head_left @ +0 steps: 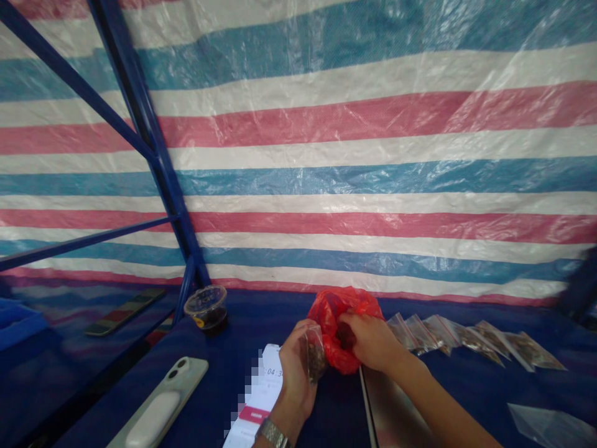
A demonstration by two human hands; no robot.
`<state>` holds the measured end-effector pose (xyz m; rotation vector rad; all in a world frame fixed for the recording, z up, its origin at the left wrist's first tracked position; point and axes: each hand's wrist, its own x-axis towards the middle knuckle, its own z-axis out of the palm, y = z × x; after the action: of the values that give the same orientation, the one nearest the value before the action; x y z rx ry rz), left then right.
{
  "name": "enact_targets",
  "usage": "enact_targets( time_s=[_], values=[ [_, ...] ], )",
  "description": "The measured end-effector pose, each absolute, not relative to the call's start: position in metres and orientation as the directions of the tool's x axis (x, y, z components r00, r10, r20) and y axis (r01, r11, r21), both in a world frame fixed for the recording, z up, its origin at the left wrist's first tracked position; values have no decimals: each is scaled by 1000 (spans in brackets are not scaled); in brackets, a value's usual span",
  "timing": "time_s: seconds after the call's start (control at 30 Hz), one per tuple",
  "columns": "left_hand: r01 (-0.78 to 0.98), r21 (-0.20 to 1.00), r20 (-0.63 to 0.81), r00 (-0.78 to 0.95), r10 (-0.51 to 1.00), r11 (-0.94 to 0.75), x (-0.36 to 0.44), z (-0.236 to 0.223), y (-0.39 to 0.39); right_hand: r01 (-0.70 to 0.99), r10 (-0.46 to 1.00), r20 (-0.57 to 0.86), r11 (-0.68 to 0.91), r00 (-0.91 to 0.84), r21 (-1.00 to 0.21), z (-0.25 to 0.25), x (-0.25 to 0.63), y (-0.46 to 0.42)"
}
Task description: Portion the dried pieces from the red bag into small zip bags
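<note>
My left hand (pixel 293 373), with a metal wristwatch on its wrist, is shut on a small clear plastic bag (pixel 313 354) of dark brown pieces. My right hand (pixel 368 341) grips a crumpled red plastic bag (pixel 329 317) at its mouth, right next to the small bag. A dark lump (pixel 346 336) shows by my right fingertips, but its exact nature is hidden. Several small clear bags of brown pieces (pixel 471 339) lie in an overlapping row to the right.
A navy cloth (pixel 326 417) covers the table. On it are a phone in a pale case (pixel 158 404), a lit phone (pixel 254 398), a lidded plastic cup (pixel 206 309), a silver laptop-like slab (pixel 392 404) and a flat clear bag (pixel 550 426). Blue metal poles (pixel 153 155) stand before a striped tarp (pixel 373 143).
</note>
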<state>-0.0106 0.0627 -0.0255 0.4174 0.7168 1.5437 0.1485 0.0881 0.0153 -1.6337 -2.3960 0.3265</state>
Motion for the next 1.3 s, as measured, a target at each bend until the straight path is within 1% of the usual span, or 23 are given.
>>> enact_targets(
  time_s=[0.1, 0.2, 0.37, 0.47, 0.53, 0.6, 0.8, 0.93, 1.13, 1.23, 1.3],
  values=[
    [-759, 651, -165, -110, 980, 24, -11, -25, 63, 868, 927, 62, 368, -369, -333, 16, 151, 88],
    [-745, 666, -169, -121, 978, 23, -12, -27, 65, 848, 927, 53, 362, -372, -388, 14, 154, 91],
    [-667, 744, -104, -156, 982, -27, -14, -31, 65, 796, 933, 34, 325, -359, -511, 8, 163, 98],
    [-544, 836, -8, -148, 989, -74, -16, -34, 61, 740, 926, 30, 321, -377, -591, 5, 171, 103],
    [-411, 907, 65, -79, 995, -92, -17, -36, 57, 692, 917, 34, 325, -398, -644, 3, 177, 105],
    [-306, 945, 117, -11, 993, -115, -19, -36, 55, 645, 908, 44, 330, -417, -689, 3, 184, 107],
    [-207, 963, 173, -26, 985, -175, -22, -43, 60, 519, 889, 94, 345, -449, -782, 8, 196, 109],
    [-58, 979, 190, -104, 976, -197, -22, -50, 64, 448, 884, 121, 343, -452, -826, 9, 193, 112],
    [120, 968, 231, -90, 969, -220, -24, -53, 60, 348, 874, 192, 367, -446, -863, 20, 184, 109],
    [122, 970, 216, -50, 975, -209, -28, -54, 58, 292, 844, 221, 397, -489, -870, 31, 177, 100],
    [64, 979, 195, -5, 981, -195, -29, -55, 57, 323, 835, 209, 410, -509, -853, 37, 171, 93]
  ],
)
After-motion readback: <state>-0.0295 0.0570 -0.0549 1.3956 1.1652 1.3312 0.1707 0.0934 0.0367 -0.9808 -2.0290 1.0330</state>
